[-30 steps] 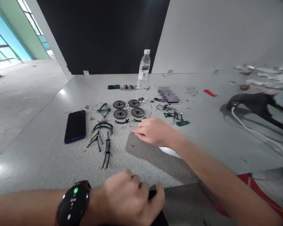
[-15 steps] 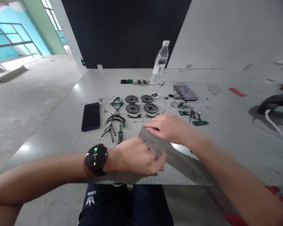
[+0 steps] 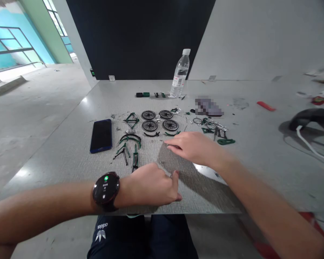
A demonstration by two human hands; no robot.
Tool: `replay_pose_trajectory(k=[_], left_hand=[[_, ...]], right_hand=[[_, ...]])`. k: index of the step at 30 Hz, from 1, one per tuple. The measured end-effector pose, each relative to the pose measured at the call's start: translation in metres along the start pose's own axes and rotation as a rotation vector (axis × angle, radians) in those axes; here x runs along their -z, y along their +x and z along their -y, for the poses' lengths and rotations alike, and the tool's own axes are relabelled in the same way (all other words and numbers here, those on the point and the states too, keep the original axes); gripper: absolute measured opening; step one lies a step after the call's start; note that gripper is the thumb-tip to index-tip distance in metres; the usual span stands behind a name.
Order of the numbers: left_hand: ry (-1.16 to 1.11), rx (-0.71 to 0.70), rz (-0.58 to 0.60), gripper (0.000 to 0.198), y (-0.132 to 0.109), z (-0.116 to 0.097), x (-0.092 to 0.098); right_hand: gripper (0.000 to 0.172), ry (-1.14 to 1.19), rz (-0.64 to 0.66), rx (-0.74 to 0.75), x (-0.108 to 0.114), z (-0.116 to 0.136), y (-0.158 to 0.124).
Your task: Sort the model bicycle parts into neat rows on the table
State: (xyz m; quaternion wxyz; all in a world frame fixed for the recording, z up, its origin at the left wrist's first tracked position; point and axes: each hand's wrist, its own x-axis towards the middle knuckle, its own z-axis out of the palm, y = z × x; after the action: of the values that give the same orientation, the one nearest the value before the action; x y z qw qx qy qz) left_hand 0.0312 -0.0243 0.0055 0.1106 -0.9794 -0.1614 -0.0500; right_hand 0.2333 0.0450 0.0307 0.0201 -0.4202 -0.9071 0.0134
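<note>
My left hand [image 3: 153, 184], with a black smartwatch [image 3: 106, 189] on its wrist, is over the near edge of the table. Its index finger and thumb stand apart with nothing visible between them; the other fingers are curled. A tiny metal part [image 3: 162, 162] lies just beyond it. My right hand [image 3: 190, 148] has its index finger stretched out and thumb slightly apart, the fingertips at the tabletop beside tiny parts [image 3: 152, 141]. Around them lie model-bicycle pieces: several spoked wheels [image 3: 170, 125], a green frame [image 3: 131, 120], curved mudguards [image 3: 130, 139] and fork-like parts [image 3: 122, 154].
A dark phone [image 3: 100, 136] lies at the left. Toward the back stands a water bottle [image 3: 179, 75], near a pixelated object [image 3: 209, 107]. More bicycle parts [image 3: 217, 127] are scattered at the right, with a red piece [image 3: 266, 105] and a white cable [image 3: 313, 144] farther over.
My left index finger and thumb have spread apart, and that hand has shifted slightly left and nearer. My right hand has stayed almost still. The whole view has shifted a little.
</note>
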Motion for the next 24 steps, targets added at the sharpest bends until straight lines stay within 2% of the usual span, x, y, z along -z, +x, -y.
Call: replay_pose_trajectory(k=[7, 15, 24], left_hand=[[0.132, -0.005, 0.005, 0.057, -0.004, -0.017, -0.011], [0.114, 0.006, 0.001, 0.054, -0.003, -0.018, -0.011], [0.072, -0.041, 0.026, 0.056, -0.004, -0.010, -0.009]], right_hand=[[0.035, -0.029, -0.036, 0.028, 0.001, 0.000, -0.001], [0.030, 0.000, -0.085, 0.016, -0.003, 0.001, -0.002], [0.034, -0.001, 0.009, -0.020, -0.004, 0.000, 0.001]])
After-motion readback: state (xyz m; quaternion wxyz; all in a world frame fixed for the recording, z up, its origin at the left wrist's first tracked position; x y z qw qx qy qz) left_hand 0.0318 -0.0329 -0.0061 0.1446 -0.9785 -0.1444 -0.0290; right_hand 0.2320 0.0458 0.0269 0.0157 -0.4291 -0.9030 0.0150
